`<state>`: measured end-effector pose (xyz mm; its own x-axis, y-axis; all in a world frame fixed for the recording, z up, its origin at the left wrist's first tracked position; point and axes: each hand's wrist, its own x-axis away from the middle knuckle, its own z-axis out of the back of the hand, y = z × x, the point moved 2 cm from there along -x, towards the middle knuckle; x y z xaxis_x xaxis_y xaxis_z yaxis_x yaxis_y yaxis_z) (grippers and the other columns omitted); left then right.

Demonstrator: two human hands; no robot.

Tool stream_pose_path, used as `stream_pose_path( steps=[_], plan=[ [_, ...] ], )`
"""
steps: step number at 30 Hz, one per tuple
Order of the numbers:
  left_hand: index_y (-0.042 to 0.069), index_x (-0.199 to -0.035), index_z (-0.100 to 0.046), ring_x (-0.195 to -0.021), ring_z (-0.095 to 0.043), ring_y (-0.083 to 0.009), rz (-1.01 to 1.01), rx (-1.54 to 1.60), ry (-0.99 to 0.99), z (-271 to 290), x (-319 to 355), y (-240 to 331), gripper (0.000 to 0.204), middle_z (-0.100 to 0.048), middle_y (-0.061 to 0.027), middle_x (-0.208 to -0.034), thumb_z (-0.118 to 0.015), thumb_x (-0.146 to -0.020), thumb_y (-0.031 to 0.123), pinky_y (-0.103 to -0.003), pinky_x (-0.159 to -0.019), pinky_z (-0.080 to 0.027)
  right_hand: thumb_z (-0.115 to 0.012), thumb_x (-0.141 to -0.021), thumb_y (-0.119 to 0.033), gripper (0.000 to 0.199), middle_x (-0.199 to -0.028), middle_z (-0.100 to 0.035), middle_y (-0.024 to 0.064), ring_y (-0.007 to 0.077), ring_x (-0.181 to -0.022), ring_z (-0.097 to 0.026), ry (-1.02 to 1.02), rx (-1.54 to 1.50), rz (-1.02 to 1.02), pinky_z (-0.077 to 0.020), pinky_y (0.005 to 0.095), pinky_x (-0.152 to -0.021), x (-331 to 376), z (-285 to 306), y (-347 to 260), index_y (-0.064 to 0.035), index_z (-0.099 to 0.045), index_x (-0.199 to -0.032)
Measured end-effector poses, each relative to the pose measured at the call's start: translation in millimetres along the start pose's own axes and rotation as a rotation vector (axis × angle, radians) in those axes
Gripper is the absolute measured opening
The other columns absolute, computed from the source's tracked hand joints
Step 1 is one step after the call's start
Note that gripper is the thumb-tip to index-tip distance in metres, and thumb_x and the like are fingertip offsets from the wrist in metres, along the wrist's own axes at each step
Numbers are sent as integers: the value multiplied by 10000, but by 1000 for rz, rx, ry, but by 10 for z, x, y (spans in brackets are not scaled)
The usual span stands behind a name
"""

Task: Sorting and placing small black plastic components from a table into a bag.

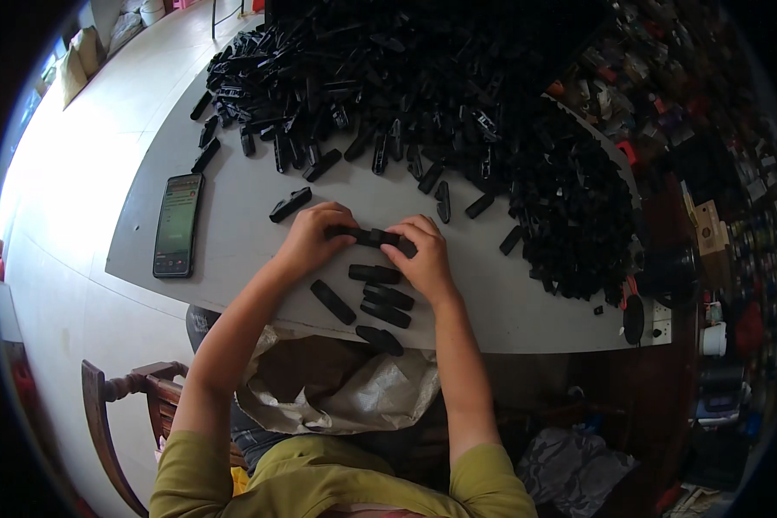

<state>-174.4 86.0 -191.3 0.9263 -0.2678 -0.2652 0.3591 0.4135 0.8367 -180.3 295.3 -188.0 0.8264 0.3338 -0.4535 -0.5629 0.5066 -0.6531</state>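
Note:
My left hand (315, 238) and my right hand (422, 259) are both closed on a dark plastic piece (368, 236) above the table. Its two ends are covered by my fingers, and I cannot tell whether it is one part or two end to end. Just below it, nearer to me, several oblong black plastic parts (387, 296) lie in a short stack of rows. A similar black part (332, 302) rests slantwise to their left, and another (379, 340) sits by the table's near edge. Beyond my left hand lies a loose black part (291, 205).
A large heap of black plastic parts (388, 78) covers the far side of the grey table (259, 250) and runs down its right. A phone (178, 226) with a lit screen lies at the left. An open woven sack (388, 393) spreads across my lap. A wooden chair (138, 384) stands at left.

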Motion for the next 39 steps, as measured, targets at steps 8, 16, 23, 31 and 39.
stream_pose_path(
  steps=[8, 16, 23, 31, 39],
  plan=[
    [-5, -932, -689, -864, -633, -255, 6, 46, 8, -11, -35, -9, 260, -652, -114, -983, -743, -679, -28, -320, -770, -510, -802, -632, -90, 268, -917, -636, 71, 251, -929, -564, -106, -20, 2, -458, 345, -830, -64, -10, 82, -32, -714, -878],
    [38, -989, -681, -982, -602, -297, -224, -168, -117, -36, 79, 14, 249, -662, -116, -979, -717, -747, 84, -393, -884, -462, -689, -839, -247, 323, -1107, -647, 119, 290, -1082, -556, -86, -279, -35, -423, 386, -952, 85, -206, -41, -33, -686, -1081],
    [25, -964, -684, -1020, -572, -334, -211, -43, -144, -81, 731, 373, 204, -662, -119, -941, -634, -837, 176, -424, -937, -439, -464, -982, -380, 468, -1303, -566, 139, 317, -1266, -477, -159, -68, -14, -309, 436, -1087, 876, -204, -581, -33, -575, -1275],
    [36, -834, -707, -960, -597, -287, -239, 34, -139, 109, 1197, 661, 207, -664, -120, -917, -598, -843, 211, -400, -870, -456, -524, -982, -339, 427, -1298, -578, 104, 222, -1260, -483, 323, -326, -424, -356, 367, -1060, 1297, 974, 67, -1, -593, -1234],
    [52, -800, -707, -835, -621, -293, -133, -13, -186, 133, 1515, 661, 115, -674, -96, -937, -630, -754, 124, -394, -790, -483, -585, -888, -517, 511, -1342, -510, 110, 332, -1251, -444, 504, 812, -585, -357, 469, -1023, 1023, 2019, 1388, -250, -547, -1322]
  ],
)
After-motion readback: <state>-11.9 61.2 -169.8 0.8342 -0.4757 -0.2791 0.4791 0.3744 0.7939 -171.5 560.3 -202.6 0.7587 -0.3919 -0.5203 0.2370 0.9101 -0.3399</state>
